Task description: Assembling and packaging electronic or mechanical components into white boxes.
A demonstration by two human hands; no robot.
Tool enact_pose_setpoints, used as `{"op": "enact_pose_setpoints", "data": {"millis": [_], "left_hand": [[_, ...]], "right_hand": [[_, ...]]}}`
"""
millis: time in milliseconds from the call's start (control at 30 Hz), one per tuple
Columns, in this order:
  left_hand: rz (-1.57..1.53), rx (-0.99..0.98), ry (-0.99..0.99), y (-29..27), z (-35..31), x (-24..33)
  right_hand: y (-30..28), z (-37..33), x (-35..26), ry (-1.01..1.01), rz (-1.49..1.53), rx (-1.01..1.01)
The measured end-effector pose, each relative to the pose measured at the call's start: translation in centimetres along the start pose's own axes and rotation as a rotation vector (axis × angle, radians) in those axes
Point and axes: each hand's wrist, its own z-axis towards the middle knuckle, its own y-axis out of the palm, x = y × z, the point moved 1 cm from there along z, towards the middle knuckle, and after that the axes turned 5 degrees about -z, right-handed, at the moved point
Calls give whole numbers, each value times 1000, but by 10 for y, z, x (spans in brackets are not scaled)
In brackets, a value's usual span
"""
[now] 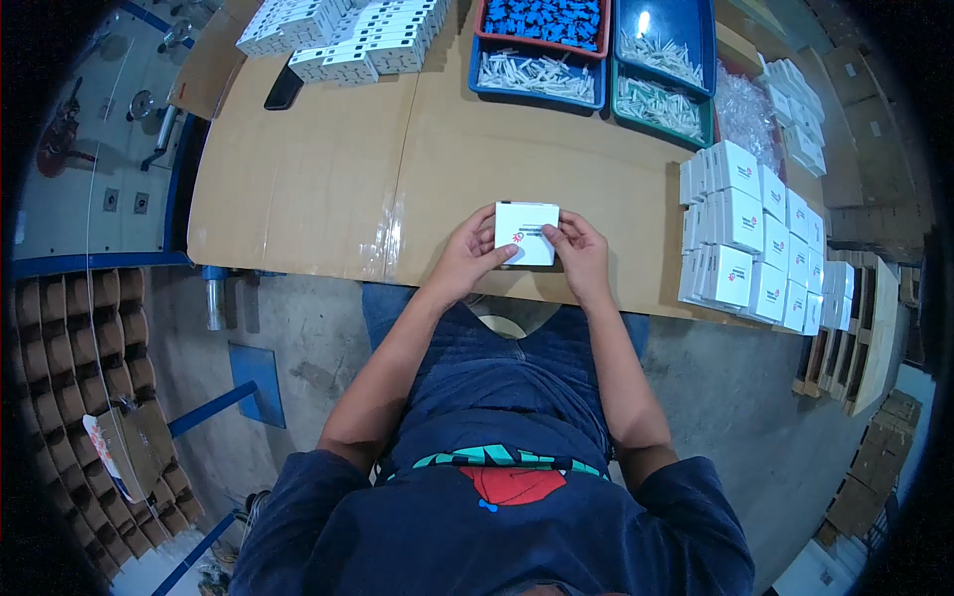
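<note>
Between my two hands is a small white box (527, 221) with a red mark on its face, held over the near edge of the cardboard-covered table (308, 189). My left hand (469, 253) grips its left side, thumb lying across the lower face. On the right side, my right hand (579, 253) grips it with the thumb pressed on the front. The fingers behind the box are partly hidden.
Stacked white boxes (737, 223) stand at the table's right edge, more white boxes (373, 50) at the far left beside a black phone (284, 87). Bins hold blue parts (545, 22) and pale slim pieces (537, 75). Clear plastic bags (745, 114) lie at far right.
</note>
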Motion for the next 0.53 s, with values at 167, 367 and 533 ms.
{"op": "enact_pose_setpoints", "data": {"millis": [167,367,533], "left_hand": [[-14,-11,-94,0,-1,-6],[18,40,-73,2,0,0],[-91,-257,-94,4,-17,14]], "right_hand": [[9,-5,-15,-53,10,65],[26,-15,-22,-379,-543,170],[33,-17,-22,-85,-104,10]]}}
